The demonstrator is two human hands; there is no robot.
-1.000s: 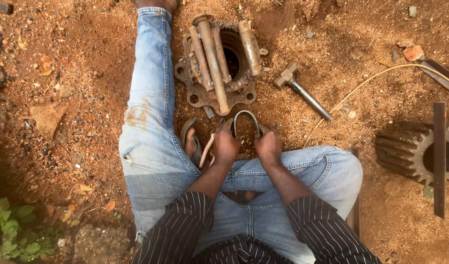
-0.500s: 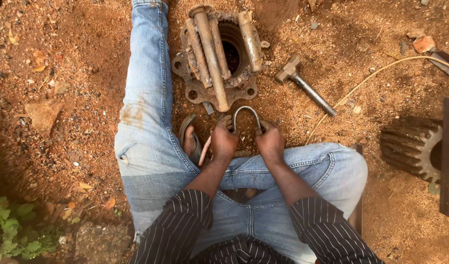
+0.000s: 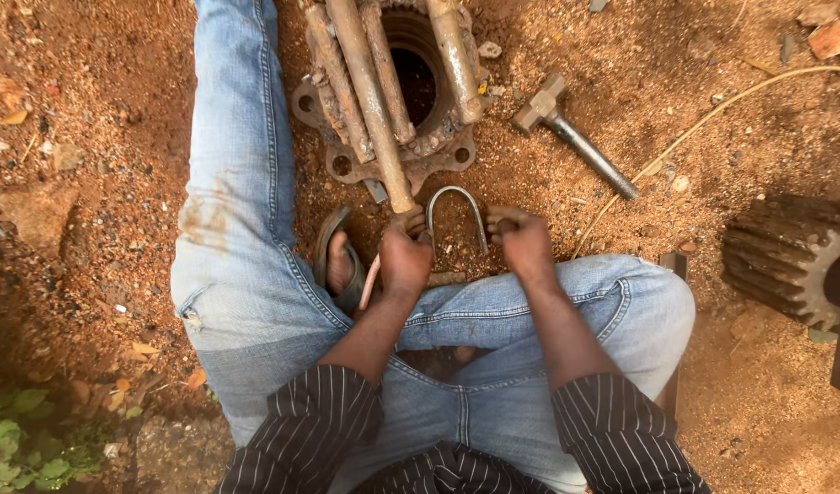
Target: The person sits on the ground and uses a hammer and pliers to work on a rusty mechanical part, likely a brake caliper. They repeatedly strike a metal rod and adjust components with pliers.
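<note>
While seated on red dirt, gripping a metal U-bolt (image 3: 456, 215) by both legs, arch pointing to twelve o'clock, likely to keep it steady near the rusty flanged housing (image 3: 388, 101). Left hand (image 3: 404, 259) fisted on the left leg at nine o'clock; right hand (image 3: 522, 240) curled shut at three, wrists straight. Hammer (image 3: 575, 137) lying at two o'clock, toothed gear (image 3: 786, 256) at three.
</note>
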